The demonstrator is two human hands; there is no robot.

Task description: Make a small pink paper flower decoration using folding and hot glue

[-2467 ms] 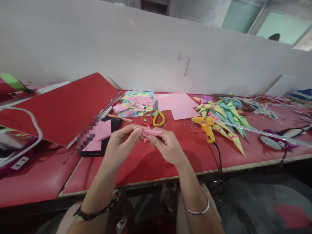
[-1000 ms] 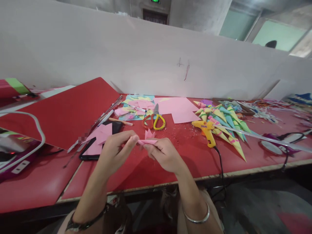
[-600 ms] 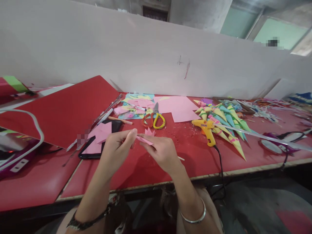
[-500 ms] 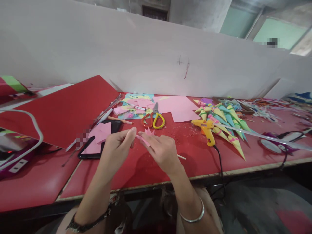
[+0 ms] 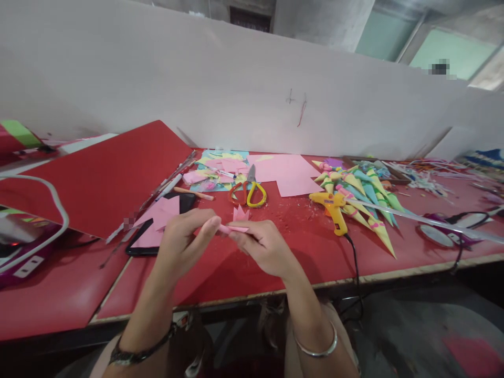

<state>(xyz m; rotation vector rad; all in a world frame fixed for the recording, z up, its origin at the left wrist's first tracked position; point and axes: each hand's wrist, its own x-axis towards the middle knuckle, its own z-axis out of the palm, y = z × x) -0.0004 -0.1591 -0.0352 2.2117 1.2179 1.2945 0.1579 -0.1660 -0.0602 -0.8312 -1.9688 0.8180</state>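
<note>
A small folded strip of pink paper (image 5: 236,229) is pinched between my two hands above the red table (image 5: 236,283). My left hand (image 5: 185,239) grips its left end with thumb and fingers. On the right end, the fingers of my right hand (image 5: 262,241) are closed. Just behind my hands lies a pointed pink paper piece (image 5: 241,213). Scissors (image 5: 248,193) with one red and one yellow handle lie beyond it. Pink paper pieces (image 5: 165,212) rest on a black tray (image 5: 136,251) beside my left hand.
A yellow glue gun (image 5: 334,210) with its cord lies to the right, next to several paper cones (image 5: 374,197). Pink sheets (image 5: 293,176) and paper scraps (image 5: 224,170) lie at the back. A red board (image 5: 114,178) leans at the left.
The pink strip has turned to lie more level between my hands. My left hand has shifted slightly left and down, and the right fingers have closed in around the strip.
</note>
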